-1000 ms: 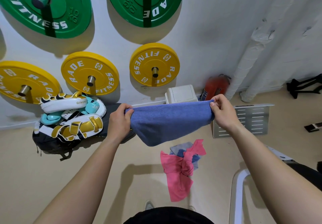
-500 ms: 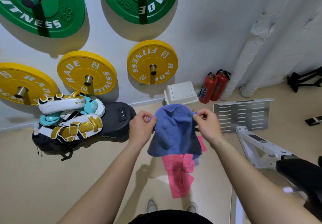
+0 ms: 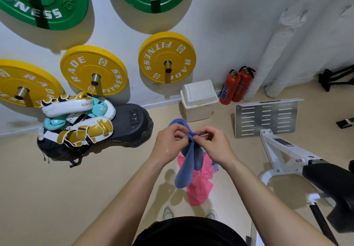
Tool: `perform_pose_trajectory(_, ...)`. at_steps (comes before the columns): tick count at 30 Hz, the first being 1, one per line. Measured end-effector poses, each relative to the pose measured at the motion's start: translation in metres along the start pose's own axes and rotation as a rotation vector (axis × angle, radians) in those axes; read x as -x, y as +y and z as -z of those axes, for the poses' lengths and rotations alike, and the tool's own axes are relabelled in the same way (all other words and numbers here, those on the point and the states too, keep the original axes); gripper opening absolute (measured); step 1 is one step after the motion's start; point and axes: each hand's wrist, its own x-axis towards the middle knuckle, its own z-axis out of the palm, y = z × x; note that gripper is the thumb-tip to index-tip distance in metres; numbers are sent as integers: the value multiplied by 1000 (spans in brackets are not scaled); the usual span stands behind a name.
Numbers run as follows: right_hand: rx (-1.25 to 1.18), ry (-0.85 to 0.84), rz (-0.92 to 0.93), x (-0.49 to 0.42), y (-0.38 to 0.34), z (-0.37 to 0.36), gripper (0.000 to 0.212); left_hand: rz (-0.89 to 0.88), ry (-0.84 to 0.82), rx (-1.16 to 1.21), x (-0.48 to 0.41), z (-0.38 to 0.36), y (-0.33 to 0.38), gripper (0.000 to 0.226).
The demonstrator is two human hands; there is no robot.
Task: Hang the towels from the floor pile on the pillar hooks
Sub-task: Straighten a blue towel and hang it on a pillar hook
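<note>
**Soft blue terry towel [image 3: 188,167] pinched in mid-air**

Gripped at its bunched top edge by left hand [image 3: 170,142] and right hand [image 3: 214,144], fingertips close together, both pinching the cloth. Hanging down in a narrow fold above a crumpled pink cloth towel [image 3: 199,190] lying on the beige floor [image 3: 95,188]. Beyond, a white lidded plastic bin [image 3: 198,100] and two red fire extinguishers [image 3: 236,85] by the wall

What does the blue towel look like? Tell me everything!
The blue towel looks like soft, plain cloth. The left hand and the right hand pinch its top edge, bunched together between them. From there it hangs down loosely in a narrow drape, and a loop of cloth bulges up behind the fingers. It is held off the floor, in front of the pink towel lying below.
</note>
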Motion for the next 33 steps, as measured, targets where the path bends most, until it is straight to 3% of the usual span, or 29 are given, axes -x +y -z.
perform_pose_trajectory(8,55,-124,11,7,-9,0,22,-66,65,-56,6,3,-2,14)
perform_pose_trajectory(13,188,-111,91,0,-16,5,14,-81,-19,90,11,11,0,14)
perform_pose_trajectory(16,232,-125,121,-6,-20,12,13,-131,180,-11,8,26,-5,12)
perform_pose_trajectory(19,218,-140,131,-8,-28,16,15,-41,328,-152,-4,48,-16,5)
perform_pose_trajectory(26,243,-213,164,-5,-41,15,12,233,-125,-286,-16,68,-9,34)
perform_pose_trajectory(33,256,-245,168,-7,-40,18,15,284,-235,-362,-9,60,-6,18)
